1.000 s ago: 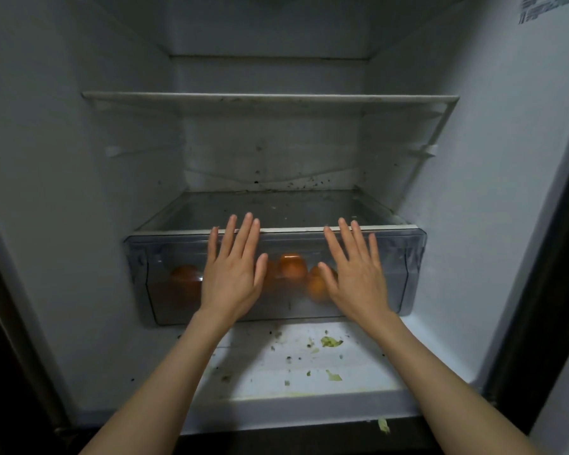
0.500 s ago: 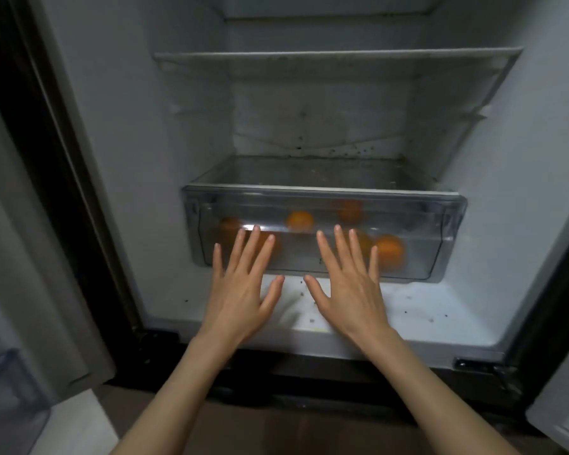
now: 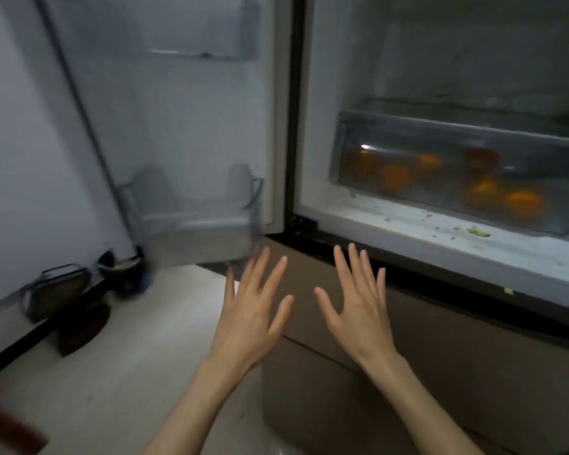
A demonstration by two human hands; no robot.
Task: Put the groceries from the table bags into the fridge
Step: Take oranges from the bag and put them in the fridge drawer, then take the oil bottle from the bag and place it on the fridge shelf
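The open fridge (image 3: 408, 224) fills the upper right of the head view. Its clear crisper drawer (image 3: 352, 126) is pushed in and holds several oranges (image 3: 396, 177). My left hand (image 3: 253, 310) and my right hand (image 3: 358, 303) are held out flat with fingers spread, empty, below and left of the drawer, in front of the brown lower panel (image 3: 440, 372). Neither hand touches the fridge. No bags or table are in sight.
The fridge door (image 3: 184, 126) stands open at the left, with an empty clear door bin (image 3: 194, 211) low down. On the pale floor (image 3: 112, 372) by the wall lie dark shoes (image 3: 79, 326) and a dark bowl-like object (image 3: 122, 270). Crumbs dot the fridge floor.
My hands have drawn back from the drawer front and dropped below the fridge's lower edge. The view has swung left, so the door and floor now show.
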